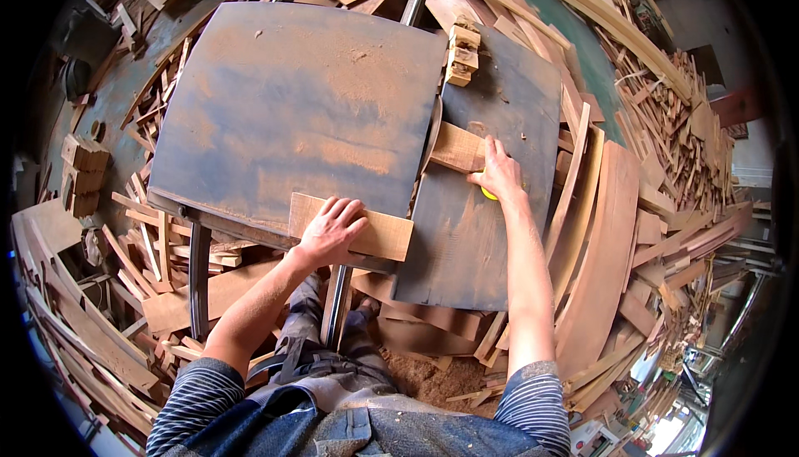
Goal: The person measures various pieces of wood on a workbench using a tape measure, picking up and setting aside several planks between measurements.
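Note:
My left hand (329,232) grips a light wooden board (387,236) at the near edge of a dark metal saw table (283,91), fingers laid over its top. Farther off, my right hand (502,176) is closed on the near right end of a short wooden block (457,147). That block lies on the table's right plate (466,224), its left end at the gap between the plates. A thin curved edge that looks like a saw blade (432,128) stands in this gap, close to the block. Something yellow (489,194) shows beneath my right palm; its kind is hidden.
Small wooden blocks (463,53) stand stacked at the right plate's far end. Sawdust (349,154) coats the left plate. Long boards (603,249) lean along the right side, with heaped offcuts (674,124) beyond. More stacked blocks (84,170) stand at left.

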Available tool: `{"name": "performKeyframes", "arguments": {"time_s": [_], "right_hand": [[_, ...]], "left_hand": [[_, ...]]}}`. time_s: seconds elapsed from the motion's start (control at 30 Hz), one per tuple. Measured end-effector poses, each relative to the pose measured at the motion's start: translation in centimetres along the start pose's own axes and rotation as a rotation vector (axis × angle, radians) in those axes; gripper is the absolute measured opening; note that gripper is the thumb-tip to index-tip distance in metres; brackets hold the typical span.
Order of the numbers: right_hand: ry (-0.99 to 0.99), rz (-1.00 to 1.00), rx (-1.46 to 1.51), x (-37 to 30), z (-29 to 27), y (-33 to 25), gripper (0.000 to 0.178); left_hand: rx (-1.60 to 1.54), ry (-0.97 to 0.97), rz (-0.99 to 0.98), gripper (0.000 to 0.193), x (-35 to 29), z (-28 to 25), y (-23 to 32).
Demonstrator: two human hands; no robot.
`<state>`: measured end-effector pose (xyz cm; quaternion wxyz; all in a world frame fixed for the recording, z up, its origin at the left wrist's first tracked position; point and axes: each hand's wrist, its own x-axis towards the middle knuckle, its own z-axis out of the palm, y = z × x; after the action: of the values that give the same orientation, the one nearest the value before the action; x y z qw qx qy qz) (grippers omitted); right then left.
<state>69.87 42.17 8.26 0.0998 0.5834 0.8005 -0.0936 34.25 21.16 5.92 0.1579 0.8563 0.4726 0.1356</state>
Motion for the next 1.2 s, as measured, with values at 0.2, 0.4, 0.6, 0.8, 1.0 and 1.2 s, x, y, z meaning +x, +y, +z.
{"name": "performKeyframes", "arguments": {"time_s": [0.2,0.4,0.6,0.8,1.0,1.2], "right_hand": [[0.037,0.299,0.134,-7.4,2.8,-2.1,0.089],[-0.035,0.608,0.2,-19.3,6.0,-6.1,0.084],[0.028,0.877,0.7,-32.7,11.1,-8.9,0.074],[0.485,1.092,1.575,-48.0,18.2,-14.1,0.056],[0.475,1.177,1.473,-53.7,14.6,-18.4,0.057],[0.426,0.589,1.57,-40.8,7.8,-19.3,0.062]], "left_hand": [[0.013,-0.019,-0.015,0.079,-0.8,0.0,0.3],[0.014,0.038,0.001,0.079,0.2,1.0,-2.0],[0.052,0.064,-0.001,0.082,0.4,1.5,-2.8],[-0.045,-0.077,-0.078,0.086,-0.6,0.0,-2.6],[0.031,-0.235,-0.3,0.102,-1.1,1.4,-3.4],[0.086,-0.262,-0.319,0.106,-2.8,1.3,-3.4]]}}
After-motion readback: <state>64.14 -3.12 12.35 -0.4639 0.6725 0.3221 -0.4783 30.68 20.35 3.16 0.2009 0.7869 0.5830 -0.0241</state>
